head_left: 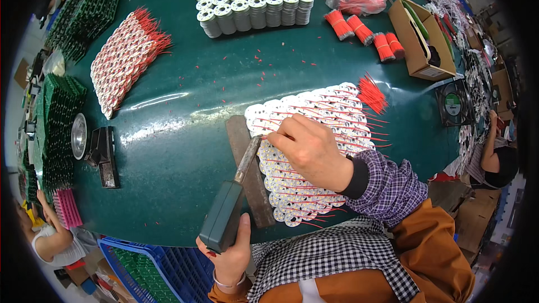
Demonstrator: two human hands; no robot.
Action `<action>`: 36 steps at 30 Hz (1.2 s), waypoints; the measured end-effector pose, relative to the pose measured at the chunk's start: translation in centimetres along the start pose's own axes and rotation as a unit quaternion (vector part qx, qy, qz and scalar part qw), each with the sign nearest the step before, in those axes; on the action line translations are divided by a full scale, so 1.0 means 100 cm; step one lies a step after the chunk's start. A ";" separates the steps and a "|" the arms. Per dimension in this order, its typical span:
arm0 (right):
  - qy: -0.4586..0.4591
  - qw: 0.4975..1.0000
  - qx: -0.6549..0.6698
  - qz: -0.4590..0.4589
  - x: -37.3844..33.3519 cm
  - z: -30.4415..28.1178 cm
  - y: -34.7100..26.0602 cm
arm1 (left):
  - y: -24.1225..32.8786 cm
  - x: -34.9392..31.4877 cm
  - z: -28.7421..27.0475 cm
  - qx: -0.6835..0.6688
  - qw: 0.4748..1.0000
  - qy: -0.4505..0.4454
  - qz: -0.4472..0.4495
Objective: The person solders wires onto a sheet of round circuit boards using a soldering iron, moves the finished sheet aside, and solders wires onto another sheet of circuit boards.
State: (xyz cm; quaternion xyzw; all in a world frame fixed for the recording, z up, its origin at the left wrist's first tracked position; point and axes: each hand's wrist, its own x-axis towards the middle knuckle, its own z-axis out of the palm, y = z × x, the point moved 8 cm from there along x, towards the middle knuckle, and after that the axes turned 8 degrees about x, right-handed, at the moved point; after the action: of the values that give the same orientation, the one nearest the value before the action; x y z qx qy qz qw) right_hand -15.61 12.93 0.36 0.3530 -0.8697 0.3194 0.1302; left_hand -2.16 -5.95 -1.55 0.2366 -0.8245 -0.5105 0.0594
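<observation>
My left hand (231, 258) is wrapped around the dark green body of a soldering gun (222, 216). Its metal tip points up and to the right, meeting the edge of a slab of round white circuit boards (292, 191) laid in overlapping rows. Many thin red wires lie across these boards. Over the slab, my right hand (309, 148) is closed in a pinch, fingertips right beside the soldering tip; what sits between them is too small to make out. A flat brown bar (247, 163) lies along the slab's left side, partly under the gun.
Loose red wires (373, 95) lie beyond the slab, with bundled red wires (359, 30) farther back. Stacked white discs (255, 8) stand at the far middle. Another wired board slab (123, 62) is at left, above a black stand (105, 157). A cardboard box (418, 45) and fan (453, 104) stand right.
</observation>
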 end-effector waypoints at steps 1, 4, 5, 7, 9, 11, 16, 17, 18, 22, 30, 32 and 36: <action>0.000 1.000 0.000 -0.001 0.000 0.000 0.000 | -0.003 -0.001 0.000 0.000 1.000 0.001 0.000; -0.003 1.000 0.005 0.005 0.001 0.000 -0.001 | -0.016 -0.008 -0.005 0.005 1.000 0.010 -0.004; 0.003 1.000 0.004 0.004 0.001 -0.001 -0.001 | -0.019 -0.010 -0.007 -0.015 1.000 0.022 -0.010; 0.009 1.000 0.003 0.001 0.001 -0.002 -0.002 | -0.025 -0.013 -0.011 -0.035 0.999 0.034 -0.016; 0.016 1.000 0.009 -0.003 0.002 -0.003 -0.003 | -0.017 -0.013 -0.013 0.004 0.996 0.043 0.077; 0.014 1.000 0.009 0.000 0.000 -0.001 -0.001 | -0.015 -0.014 -0.014 -0.013 0.999 0.038 0.027; 0.019 1.000 0.019 0.003 0.002 -0.004 -0.002 | -0.021 -0.014 -0.013 -0.028 0.999 0.035 -0.018; 0.021 1.000 0.019 0.000 0.001 -0.005 -0.003 | -0.018 -0.013 -0.013 -0.005 0.999 0.035 0.036; 0.022 1.000 0.019 -0.004 0.001 -0.006 -0.004 | -0.012 -0.013 -0.013 0.019 0.995 0.034 0.089; 0.018 1.000 0.014 -0.004 0.000 -0.003 -0.003 | -0.015 -0.014 -0.013 0.009 0.997 0.027 0.067; 0.020 1.000 0.015 -0.004 -0.001 0.000 -0.002 | -0.015 -0.009 -0.004 0.010 0.998 0.007 0.063; 0.014 1.000 0.015 -0.005 -0.001 0.001 -0.002 | -0.008 -0.007 -0.002 -0.009 1.000 0.009 0.026; 0.022 1.000 0.012 -0.013 -0.002 0.002 -0.001 | -0.006 -0.003 0.003 -0.044 0.999 0.006 -0.005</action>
State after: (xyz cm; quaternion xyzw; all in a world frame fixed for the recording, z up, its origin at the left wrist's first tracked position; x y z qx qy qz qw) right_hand -15.40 12.86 0.21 0.3584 -0.8584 0.3354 0.1488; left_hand -1.77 -5.75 -2.15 0.2409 -0.7999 -0.5450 0.0719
